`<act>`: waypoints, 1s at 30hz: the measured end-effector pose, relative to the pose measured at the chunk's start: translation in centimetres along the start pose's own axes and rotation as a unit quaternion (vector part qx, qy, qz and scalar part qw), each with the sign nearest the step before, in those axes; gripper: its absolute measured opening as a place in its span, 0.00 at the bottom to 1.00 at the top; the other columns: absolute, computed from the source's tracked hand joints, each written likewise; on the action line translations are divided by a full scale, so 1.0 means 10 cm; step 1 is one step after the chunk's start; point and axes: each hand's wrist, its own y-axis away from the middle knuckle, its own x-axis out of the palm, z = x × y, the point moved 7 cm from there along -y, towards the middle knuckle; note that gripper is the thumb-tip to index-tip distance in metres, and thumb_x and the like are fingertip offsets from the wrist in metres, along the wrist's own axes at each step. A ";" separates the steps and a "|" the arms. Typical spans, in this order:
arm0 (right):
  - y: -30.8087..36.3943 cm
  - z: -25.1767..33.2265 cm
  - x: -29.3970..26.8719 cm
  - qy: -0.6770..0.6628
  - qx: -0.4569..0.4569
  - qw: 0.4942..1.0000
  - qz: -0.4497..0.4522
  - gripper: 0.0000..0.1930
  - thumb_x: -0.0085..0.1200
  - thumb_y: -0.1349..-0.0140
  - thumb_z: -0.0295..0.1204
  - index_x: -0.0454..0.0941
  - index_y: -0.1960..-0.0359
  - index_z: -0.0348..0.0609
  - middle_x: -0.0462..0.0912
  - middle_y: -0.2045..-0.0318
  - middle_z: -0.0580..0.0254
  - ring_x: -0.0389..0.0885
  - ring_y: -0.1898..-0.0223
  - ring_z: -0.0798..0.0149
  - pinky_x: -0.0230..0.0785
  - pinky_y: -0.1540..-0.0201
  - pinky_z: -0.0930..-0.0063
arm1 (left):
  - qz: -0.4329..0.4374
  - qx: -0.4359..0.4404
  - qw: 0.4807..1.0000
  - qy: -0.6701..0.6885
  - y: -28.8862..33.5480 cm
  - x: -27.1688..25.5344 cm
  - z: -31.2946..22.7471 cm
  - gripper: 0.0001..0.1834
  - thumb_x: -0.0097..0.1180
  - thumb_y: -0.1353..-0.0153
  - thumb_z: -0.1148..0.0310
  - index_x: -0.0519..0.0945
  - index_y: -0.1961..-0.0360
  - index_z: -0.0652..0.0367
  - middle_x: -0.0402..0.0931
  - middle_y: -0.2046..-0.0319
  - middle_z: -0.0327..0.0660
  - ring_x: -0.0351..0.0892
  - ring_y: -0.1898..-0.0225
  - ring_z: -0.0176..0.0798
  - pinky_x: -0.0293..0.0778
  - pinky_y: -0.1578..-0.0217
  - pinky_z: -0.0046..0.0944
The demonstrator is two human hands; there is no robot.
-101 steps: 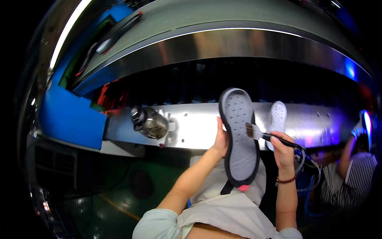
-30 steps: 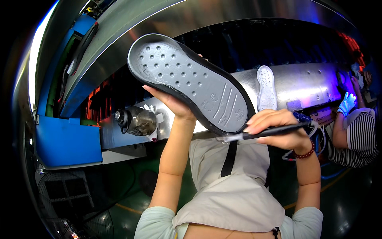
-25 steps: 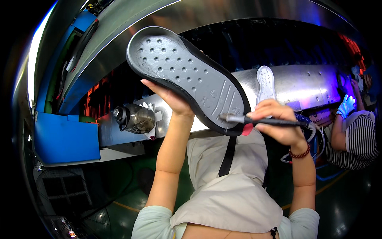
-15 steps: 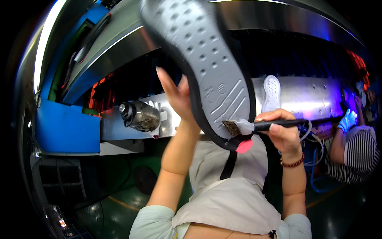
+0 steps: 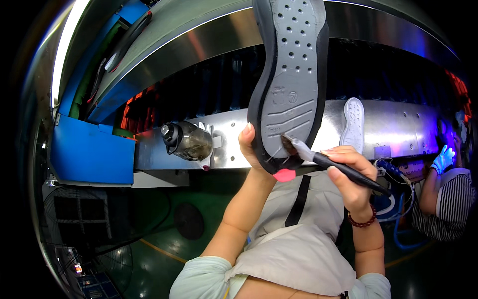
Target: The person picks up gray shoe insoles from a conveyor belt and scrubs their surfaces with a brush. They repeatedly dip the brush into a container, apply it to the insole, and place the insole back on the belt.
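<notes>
A large shoe sole point(image 5: 294, 107), grey and dimpled inside a raised black rim, stands up before me with its far end past the top edge. At its near end is a pink patch point(image 5: 284, 175). My left hand point(image 5: 252, 147) is closed on the rim's left side near the heel, thumb up the side and the other fingers hidden behind. My right hand point(image 5: 354, 182) grips a black-handled brush point(image 5: 343, 169). The brush's short dark bristles touch the grey heel area, and whitish material coats its neck.
A dark clear bottle point(image 5: 188, 141) lies on the metal ledge point(image 5: 234, 134) beside a white glove. A smaller white sole point(image 5: 353, 122) rests farther right. At the right edge, a co-worker in stripes point(image 5: 455, 199) has a gloved hand point(image 5: 443, 158) raised. A blue machine panel point(image 5: 92, 152) stands left.
My left hand has gone from open fingers beside the sole to holding its rim. The sole has turned more upright and its far end has swung right. The brush handle now slants down to the right.
</notes>
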 end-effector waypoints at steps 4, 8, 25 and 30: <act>0.03 0.17 0.29 0.028 -0.024 0.987 0.158 0.10 0.54 0.55 0.17 0.76 0.67 0.33 0.78 0.66 0.52 0.77 0.65 0.61 0.69 0.59 0.73 | -0.010 -0.006 1.000 0.008 -0.02 -0.02 0.00 0.32 0.45 0.50 0.50 0.65 0.50 0.64 0.69 0.54 0.49 0.71 0.56 0.45 0.68 0.55 0.42; -0.16 0.01 -0.06 -0.032 0.029 0.998 0.048 0.11 0.56 0.57 0.16 0.77 0.68 0.35 0.80 0.69 0.54 0.77 0.65 0.62 0.68 0.59 0.74 | 0.024 -0.022 0.999 -0.008 -0.05 0.05 -0.02 0.30 0.44 0.49 0.52 0.65 0.50 0.64 0.69 0.54 0.49 0.72 0.56 0.45 0.69 0.55 0.41; -0.16 0.19 0.22 0.053 -0.036 0.959 0.275 0.09 0.58 0.56 0.21 0.78 0.70 0.38 0.80 0.70 0.58 0.77 0.65 0.62 0.68 0.60 0.72 | 0.107 -0.109 0.988 0.035 -0.17 0.18 -0.08 0.28 0.39 0.45 0.53 0.69 0.53 0.66 0.72 0.56 0.52 0.74 0.59 0.48 0.71 0.57 0.43; -0.26 0.31 0.04 0.098 -0.068 0.955 0.272 0.10 0.60 0.56 0.23 0.78 0.69 0.39 0.81 0.68 0.57 0.78 0.67 0.61 0.68 0.62 0.75 | 0.050 -0.234 0.971 -0.014 -0.11 0.21 0.04 0.25 0.40 0.46 0.58 0.68 0.53 0.66 0.72 0.57 0.52 0.75 0.59 0.46 0.71 0.56 0.41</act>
